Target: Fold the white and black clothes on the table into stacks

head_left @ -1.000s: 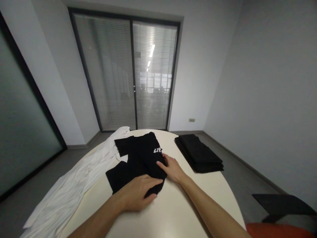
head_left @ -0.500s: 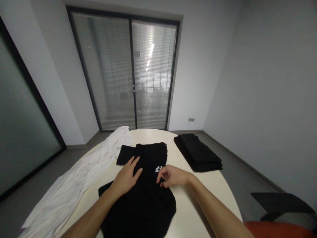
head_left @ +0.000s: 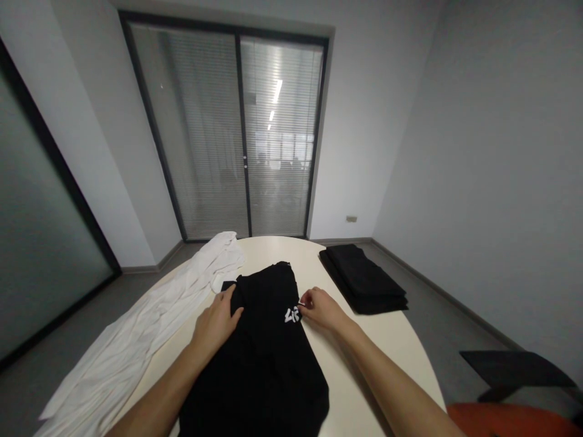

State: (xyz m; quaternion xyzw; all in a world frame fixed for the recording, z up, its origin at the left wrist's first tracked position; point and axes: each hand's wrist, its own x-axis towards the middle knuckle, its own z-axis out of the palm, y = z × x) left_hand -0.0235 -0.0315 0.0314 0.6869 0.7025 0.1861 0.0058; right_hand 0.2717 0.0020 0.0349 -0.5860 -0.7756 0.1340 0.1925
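Observation:
A black shirt [head_left: 268, 352] with a white print lies lengthwise on the table, its near end running out of the bottom of the view. At its upper left edge my left hand [head_left: 218, 318] grips the cloth, thumb on top and the other fingers along the edge. The thumb and fingers of my right hand [head_left: 321, 308] pinch the right edge beside the white print [head_left: 291, 314]. A bit of that print shows folded up at the fingertips. Part of the sleeve [head_left: 228, 285] sticks out past my left fingers.
A long, crumpled white garment [head_left: 150, 321] lies along the left side of the round, cream-coloured table [head_left: 273, 246]. Folded black cloth [head_left: 364, 279] is stacked at the right rim. Beyond the lower right rim stands a chair with an orange seat [head_left: 510, 420].
My left hand has gone from lying flat on the shirt to gripping its left edge. My right hand has moved up and right to the other edge. The shirt is tilted, its sleeve mostly tucked in.

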